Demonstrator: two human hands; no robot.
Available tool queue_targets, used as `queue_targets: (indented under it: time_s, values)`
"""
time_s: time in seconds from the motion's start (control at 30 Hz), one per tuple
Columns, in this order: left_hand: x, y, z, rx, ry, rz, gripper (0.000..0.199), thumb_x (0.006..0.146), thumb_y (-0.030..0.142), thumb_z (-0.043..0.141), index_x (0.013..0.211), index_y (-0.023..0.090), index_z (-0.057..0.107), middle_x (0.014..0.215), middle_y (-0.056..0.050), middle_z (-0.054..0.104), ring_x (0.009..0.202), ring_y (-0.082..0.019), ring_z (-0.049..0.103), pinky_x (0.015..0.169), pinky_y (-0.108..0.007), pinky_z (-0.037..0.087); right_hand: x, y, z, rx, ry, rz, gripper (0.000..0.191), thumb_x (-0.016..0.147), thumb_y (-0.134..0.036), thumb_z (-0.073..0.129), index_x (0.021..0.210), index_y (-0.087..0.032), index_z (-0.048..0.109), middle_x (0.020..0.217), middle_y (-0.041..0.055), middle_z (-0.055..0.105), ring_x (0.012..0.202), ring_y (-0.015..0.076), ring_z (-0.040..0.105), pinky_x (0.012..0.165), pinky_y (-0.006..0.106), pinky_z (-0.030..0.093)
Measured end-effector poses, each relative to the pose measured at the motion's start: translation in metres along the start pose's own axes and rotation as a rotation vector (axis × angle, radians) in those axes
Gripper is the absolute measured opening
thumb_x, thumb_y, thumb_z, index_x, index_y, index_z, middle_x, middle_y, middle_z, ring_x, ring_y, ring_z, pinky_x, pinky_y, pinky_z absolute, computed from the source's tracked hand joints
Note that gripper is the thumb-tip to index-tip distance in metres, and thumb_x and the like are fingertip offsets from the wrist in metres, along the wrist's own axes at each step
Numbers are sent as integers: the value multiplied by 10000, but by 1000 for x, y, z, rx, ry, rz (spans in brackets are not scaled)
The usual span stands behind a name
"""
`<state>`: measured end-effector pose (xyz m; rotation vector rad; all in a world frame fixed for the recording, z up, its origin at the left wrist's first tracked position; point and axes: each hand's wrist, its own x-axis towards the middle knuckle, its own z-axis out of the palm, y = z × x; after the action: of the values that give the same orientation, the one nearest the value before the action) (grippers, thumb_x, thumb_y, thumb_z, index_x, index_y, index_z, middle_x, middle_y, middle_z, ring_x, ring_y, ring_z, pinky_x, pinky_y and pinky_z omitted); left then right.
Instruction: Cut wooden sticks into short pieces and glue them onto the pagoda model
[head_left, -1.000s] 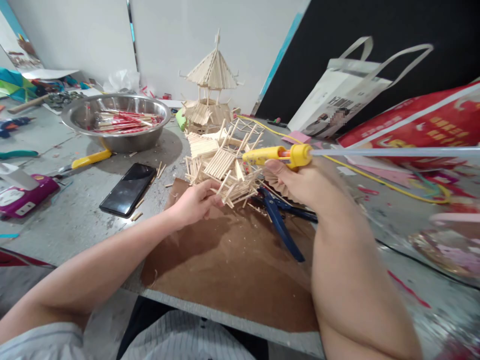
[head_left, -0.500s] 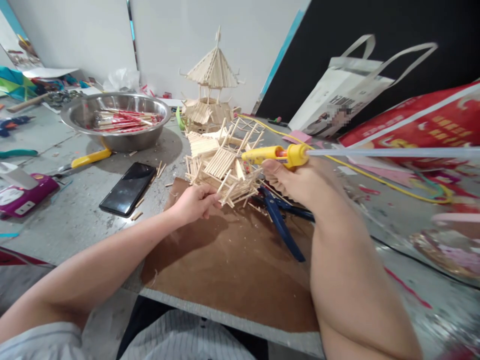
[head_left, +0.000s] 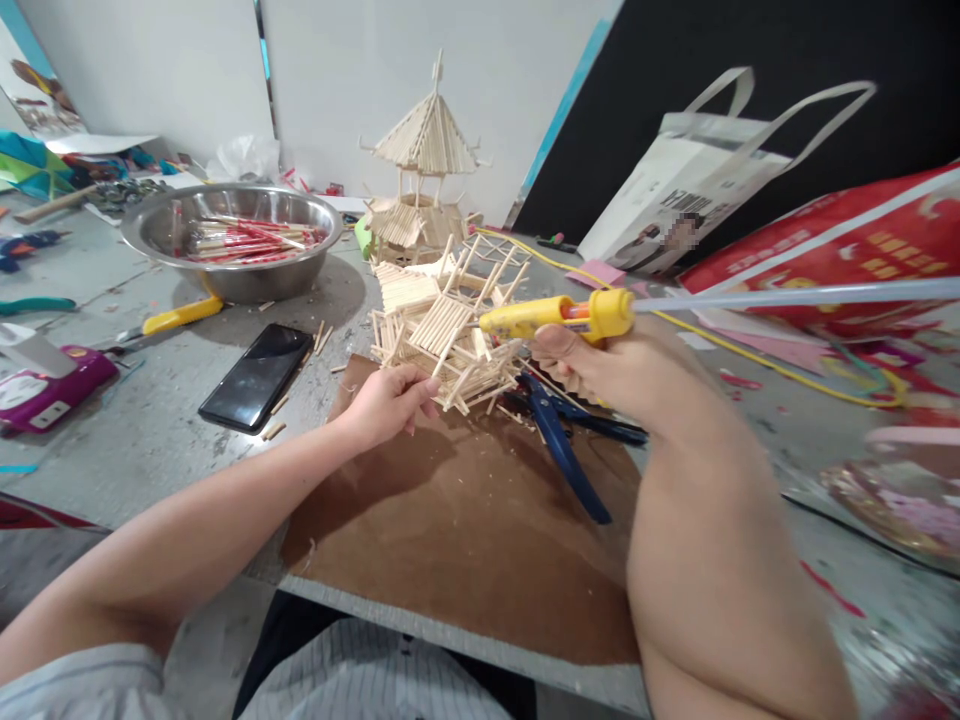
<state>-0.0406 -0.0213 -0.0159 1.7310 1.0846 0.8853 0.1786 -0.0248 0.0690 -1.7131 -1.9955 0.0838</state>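
Note:
A yellow hot glue gun is gripped in my right hand, a long translucent glue stick trailing from its back end. Its nozzle points left at a small building model of thin wooden sticks, close to the slatted panel; whether the tip touches is unclear. At the model's front left, my left hand pinches a thin wooden stick between thumb and fingers. Blue-handled pliers lie on the brown board, partly beneath my right hand.
Behind the model stands a finished-looking stick pavilion. To the left are a steel bowl of sticks, a phone, a yellow-handled saw and a purple power strip. A white bag and a yellow cord lie right.
My right hand and the glue gun have shifted slightly, the gun's rear moving right. My left hand stays nearly still, holding the stick at the model.

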Motion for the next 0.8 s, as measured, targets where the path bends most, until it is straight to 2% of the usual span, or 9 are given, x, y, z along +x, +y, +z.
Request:
queue_targets:
  time_s: [0.13, 0.27, 0.5, 0.8]
  values:
    - [0, 0, 0, -9, 30, 18, 317, 796, 432, 414, 701, 139, 489, 650, -21, 614, 390, -35, 460, 398, -161, 354, -2, -6, -5, -114, -101, 88, 496, 688, -669, 375, 632, -216, 569, 558, 31, 565, 535, 180, 517, 482, 281, 344]
    - [0, 0, 0, -6, 25, 17, 320, 797, 431, 410, 692, 139, 486, 646, -20, 608, 388, -37, 457, 400, -165, 355, -2, -8, -4, -110, -130, 34, 485, 709, -649, 367, 583, -212, 534, 536, 21, 559, 562, 173, 518, 512, 274, 347]
    - [0, 0, 0, 0, 20, 15, 316, 799, 428, 411, 694, 139, 485, 643, -18, 608, 390, -36, 458, 405, -164, 358, -2, -13, -2, -172, -90, -55, 434, 743, -594, 364, 601, -229, 552, 594, 31, 602, 682, 218, 545, 585, 303, 358]
    - [0, -1, 0, 5, 18, 1, 316, 799, 434, 410, 703, 142, 483, 650, -24, 617, 388, -37, 460, 400, -162, 356, -3, -16, -3, -200, -102, -25, 444, 748, -597, 350, 698, -229, 594, 698, 61, 648, 759, 264, 576, 587, 327, 373]
